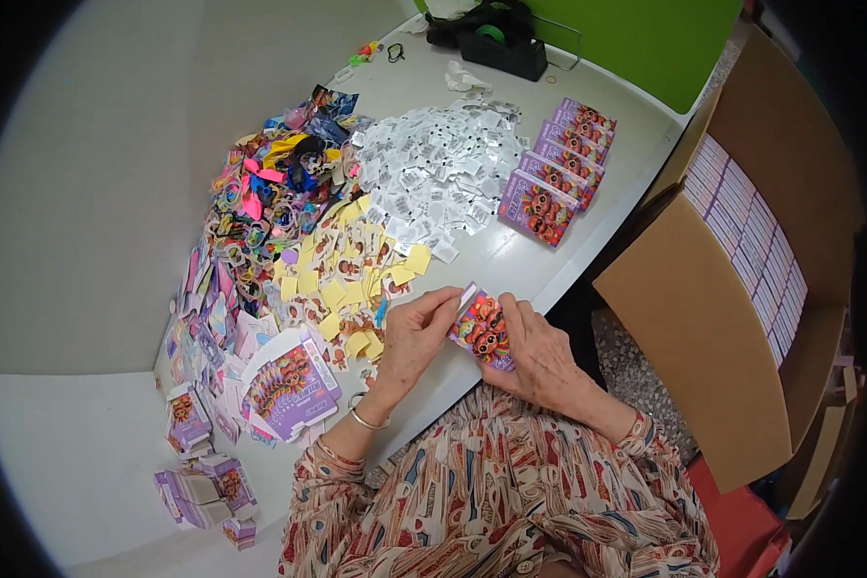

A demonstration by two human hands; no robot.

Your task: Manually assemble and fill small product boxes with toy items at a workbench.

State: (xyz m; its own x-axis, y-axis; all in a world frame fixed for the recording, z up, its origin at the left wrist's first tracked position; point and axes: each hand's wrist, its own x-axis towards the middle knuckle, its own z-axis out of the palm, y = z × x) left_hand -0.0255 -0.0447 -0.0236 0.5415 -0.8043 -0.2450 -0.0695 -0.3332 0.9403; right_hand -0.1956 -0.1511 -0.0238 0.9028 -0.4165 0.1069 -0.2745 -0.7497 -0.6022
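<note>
Your L hand (pixel 419 337) & R hand (pixel 541 354) both clamp fingers on box (pixel 480 329), R of yellow cards (pixel 332 294); prob. closing it, nxt needs careful tuck.

Both forearms reach up from the lower edge and angle inward, so the left hand (pixel 409 342) and right hand (pixel 541 354) work close together without touching. The left bends inward at its wrist (pixel 364 416), thumb and index finger pinching. The right shows its back, fingers curled forward, thumb braced apart on the near side.
</note>
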